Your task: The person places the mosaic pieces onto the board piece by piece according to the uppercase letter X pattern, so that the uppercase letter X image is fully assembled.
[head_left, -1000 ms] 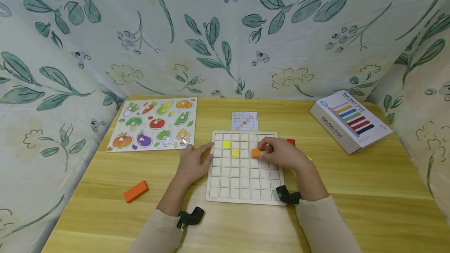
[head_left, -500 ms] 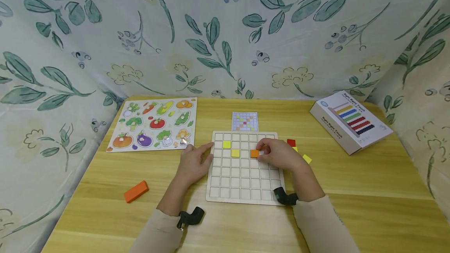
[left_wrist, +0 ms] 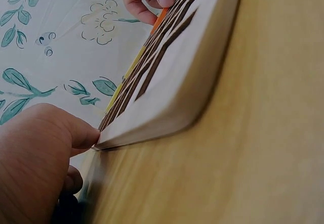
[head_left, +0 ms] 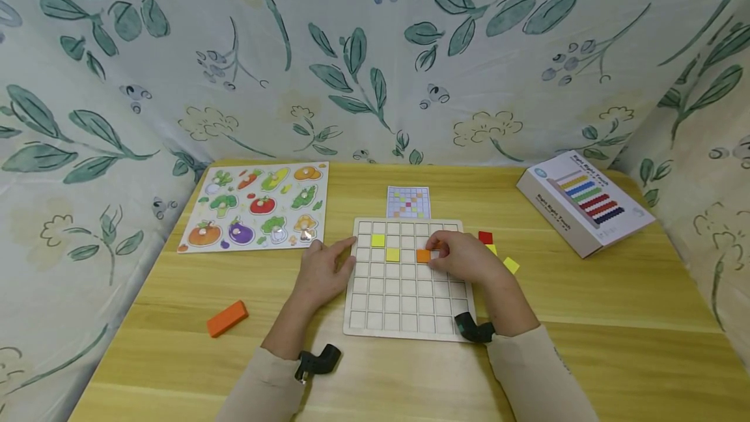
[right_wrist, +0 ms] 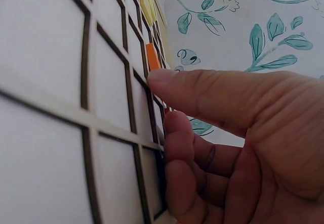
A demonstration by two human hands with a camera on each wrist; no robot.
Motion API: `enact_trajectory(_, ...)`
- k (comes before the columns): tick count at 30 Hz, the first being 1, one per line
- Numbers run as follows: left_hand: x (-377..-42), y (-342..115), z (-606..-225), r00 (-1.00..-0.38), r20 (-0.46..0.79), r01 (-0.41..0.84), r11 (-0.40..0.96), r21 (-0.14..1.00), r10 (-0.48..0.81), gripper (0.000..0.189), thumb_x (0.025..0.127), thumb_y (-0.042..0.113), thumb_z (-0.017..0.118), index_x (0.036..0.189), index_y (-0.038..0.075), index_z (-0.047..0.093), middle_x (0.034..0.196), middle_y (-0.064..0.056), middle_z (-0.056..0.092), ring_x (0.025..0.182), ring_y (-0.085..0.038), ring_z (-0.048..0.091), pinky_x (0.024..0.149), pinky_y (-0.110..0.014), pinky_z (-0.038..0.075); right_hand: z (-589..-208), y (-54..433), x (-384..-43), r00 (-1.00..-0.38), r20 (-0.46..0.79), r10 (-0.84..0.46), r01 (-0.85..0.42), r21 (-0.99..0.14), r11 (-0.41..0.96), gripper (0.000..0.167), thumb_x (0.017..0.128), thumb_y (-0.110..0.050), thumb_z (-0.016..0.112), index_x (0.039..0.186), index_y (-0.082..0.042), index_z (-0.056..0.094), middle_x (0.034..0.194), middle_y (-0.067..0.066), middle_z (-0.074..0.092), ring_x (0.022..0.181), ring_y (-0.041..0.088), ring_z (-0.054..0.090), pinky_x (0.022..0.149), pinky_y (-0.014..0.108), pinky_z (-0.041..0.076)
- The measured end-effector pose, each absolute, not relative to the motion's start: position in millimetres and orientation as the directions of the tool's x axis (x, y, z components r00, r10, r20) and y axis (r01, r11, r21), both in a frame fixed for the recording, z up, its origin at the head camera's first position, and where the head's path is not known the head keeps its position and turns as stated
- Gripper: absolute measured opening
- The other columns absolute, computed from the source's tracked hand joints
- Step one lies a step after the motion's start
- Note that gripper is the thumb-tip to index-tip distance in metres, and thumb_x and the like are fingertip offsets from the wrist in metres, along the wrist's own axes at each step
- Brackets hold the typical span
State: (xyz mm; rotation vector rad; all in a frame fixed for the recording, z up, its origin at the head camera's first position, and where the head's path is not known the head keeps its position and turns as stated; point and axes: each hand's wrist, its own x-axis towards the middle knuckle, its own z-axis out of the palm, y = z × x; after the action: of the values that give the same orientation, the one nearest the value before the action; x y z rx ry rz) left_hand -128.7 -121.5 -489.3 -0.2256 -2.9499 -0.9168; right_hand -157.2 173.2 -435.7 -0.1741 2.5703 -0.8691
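A square wooden grid board (head_left: 383,303) lies in front of me, two yellow tiles (head_left: 377,240) in its upper left cells. My right hand (head_left: 463,256) bends over the board's upper right part, thumb and curled fingertips at the edge of an orange square tile (head_left: 422,256) in the third row. In the right wrist view the thumb tip meets that orange tile (right_wrist: 152,57). A sliver of orange shows behind the fingers, mostly hidden. My left hand (head_left: 321,273) rests beside the board, its extended index fingertip touching the left edge; the left wrist view shows this fingertip at the board's corner.
Behind the board lies a small pattern card (head_left: 408,202). Loose yellow tiles (head_left: 512,266) and a red tile (head_left: 485,238) are to the right. A vegetable puzzle board (head_left: 252,210) lies back left, an orange block (head_left: 227,319) front left, and a box (head_left: 586,204) back right.
My right hand has shifted slightly left with the orange tile, which now sits within a grid cell. Yellow tiles beside the right wrist have come into view. My left hand stays put.
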Motion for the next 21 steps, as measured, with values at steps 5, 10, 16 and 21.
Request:
enact_trajectory(5, -129.1, -121.3, -488.7, -0.988, 0.087, 0.154, 0.812, 0.563, 0.126, 0.042, 0.098, 0.033, 0.063, 0.139, 0.025, 0.066, 0.052, 0.005, 0.041, 0.073, -0.018, 0.034, 0.071, -0.032, 0.028, -433.8, 173.2, -157.1, -0.903, -0.352, -0.246, 0.017, -0.602, 0.798, 0.022, 0.089, -0.018, 0.077, 0.109, -0.018, 0.067, 0.089, 0.007, 0.057, 0.082, 0.023, 0.054, 0.064, 0.031, 0.042)
enact_trajectory(10, -129.0, -120.9, -488.6, -0.988, 0.088, 0.151, 0.815, 0.56, 0.123, 0.042, 0.097, 0.033, 0.063, 0.139, 0.025, 0.066, 0.053, 0.005, 0.041, 0.073, -0.018, 0.034, 0.071, -0.032, 0.028, -430.6, 178.0, -158.2, -0.902, -0.356, -0.244, 0.027, -0.612, 0.79, 0.023, 0.089, -0.02, 0.077, 0.11, -0.019, 0.068, 0.091, 0.006, 0.059, 0.084, 0.023, 0.054, 0.067, 0.031, 0.043)
enact_trajectory(16, -129.9, -120.3, -488.4, -0.987, 0.1, 0.16, 0.827, 0.539, 0.125, 0.042, 0.098, 0.033, 0.062, 0.138, 0.024, 0.066, 0.054, 0.006, 0.042, 0.071, -0.017, 0.034, 0.072, -0.031, 0.029, -424.4, 200.2, -162.7, -0.911, -0.343, -0.229, 0.051, -0.644, 0.763, 0.025, 0.094, -0.022, 0.072, 0.118, -0.016, 0.067, 0.094, 0.008, 0.056, 0.083, 0.023, 0.052, 0.068, 0.032, 0.042)
enact_trajectory(21, -130.0, -120.4, -488.9, -0.986, 0.104, 0.164, 0.827, 0.537, 0.127, 0.042, 0.097, 0.033, 0.063, 0.138, 0.024, 0.067, 0.053, 0.006, 0.041, 0.071, -0.017, 0.033, 0.072, -0.031, 0.029, -423.5, 228.2, -166.8, -0.928, -0.33, -0.17, 0.088, -0.64, 0.763, 0.029, 0.098, -0.028, 0.067, 0.124, -0.016, 0.064, 0.1, 0.01, 0.057, 0.086, 0.024, 0.054, 0.069, 0.032, 0.044)
